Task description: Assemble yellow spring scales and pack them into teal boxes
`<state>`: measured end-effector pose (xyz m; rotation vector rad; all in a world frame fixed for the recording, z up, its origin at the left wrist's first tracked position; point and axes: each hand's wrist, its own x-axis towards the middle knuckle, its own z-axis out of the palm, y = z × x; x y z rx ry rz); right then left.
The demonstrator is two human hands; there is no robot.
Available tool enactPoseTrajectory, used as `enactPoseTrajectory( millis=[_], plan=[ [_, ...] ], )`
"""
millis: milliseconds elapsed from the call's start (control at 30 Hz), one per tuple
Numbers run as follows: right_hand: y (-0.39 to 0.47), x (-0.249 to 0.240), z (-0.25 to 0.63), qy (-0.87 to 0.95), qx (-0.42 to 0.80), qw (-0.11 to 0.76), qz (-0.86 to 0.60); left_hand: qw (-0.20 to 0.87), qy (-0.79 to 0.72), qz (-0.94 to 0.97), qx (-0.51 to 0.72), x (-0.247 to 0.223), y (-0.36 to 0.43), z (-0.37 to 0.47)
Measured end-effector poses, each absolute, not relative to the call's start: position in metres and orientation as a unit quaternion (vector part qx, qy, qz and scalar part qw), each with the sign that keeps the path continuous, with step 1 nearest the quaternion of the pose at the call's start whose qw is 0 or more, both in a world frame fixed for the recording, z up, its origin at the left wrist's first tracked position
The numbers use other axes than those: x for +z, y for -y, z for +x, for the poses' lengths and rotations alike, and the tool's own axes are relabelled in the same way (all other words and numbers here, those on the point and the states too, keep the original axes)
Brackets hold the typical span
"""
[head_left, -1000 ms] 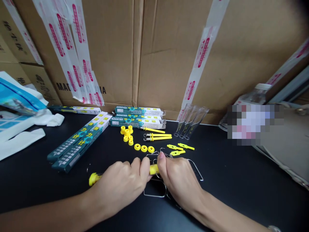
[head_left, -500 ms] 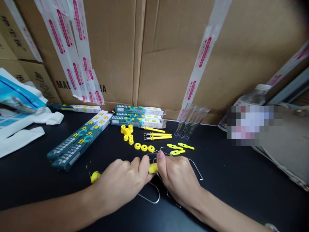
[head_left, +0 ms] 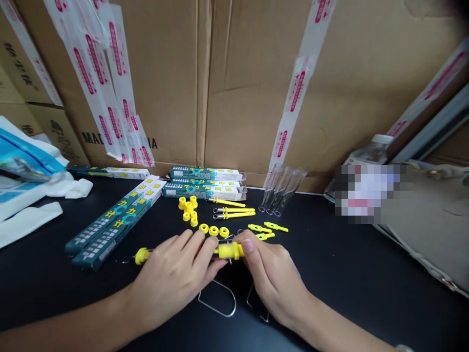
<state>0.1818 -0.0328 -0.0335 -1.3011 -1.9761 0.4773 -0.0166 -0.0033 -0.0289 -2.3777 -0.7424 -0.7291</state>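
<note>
A spring scale with a clear tube and yellow end fittings lies crosswise between my hands. My left hand is wrapped round its tube, covering most of it; the far yellow end sticks out at left. My right hand pinches the yellow fitting at the right end with thumb and fingers. Below them rest a bent wire loop and another wire piece, partly hidden by my right hand. Just beyond are yellow rings and flat yellow slotted pieces.
Behind lie yellow caps, yellow rods with springs and clear tubes. Printed spring-scale boxes are at left, more boxes at the back. A bottle and beige bag stand right; cardboard walls the back.
More of the yellow fitting now shows between my hands, which have moved slightly apart. The scale lies more level. The view has shifted a little.
</note>
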Motion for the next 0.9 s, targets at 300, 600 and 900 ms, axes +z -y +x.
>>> enactPoseTrajectory(
  millis=[300,600,900],
  plan=[
    [0.032,-0.037,0.183,0.757,0.201,0.355,-0.510,0.305,0.273,-0.873,-0.264,-0.027,0.003,-0.025],
    [0.034,-0.036,0.184,0.793,0.215,0.316,-0.475,0.317,0.266,-0.869,-0.273,-0.025,0.000,-0.030],
    [0.032,-0.040,0.186,0.796,0.222,0.353,-0.439,0.313,0.256,-0.874,-0.270,-0.025,0.000,-0.028]
  ],
)
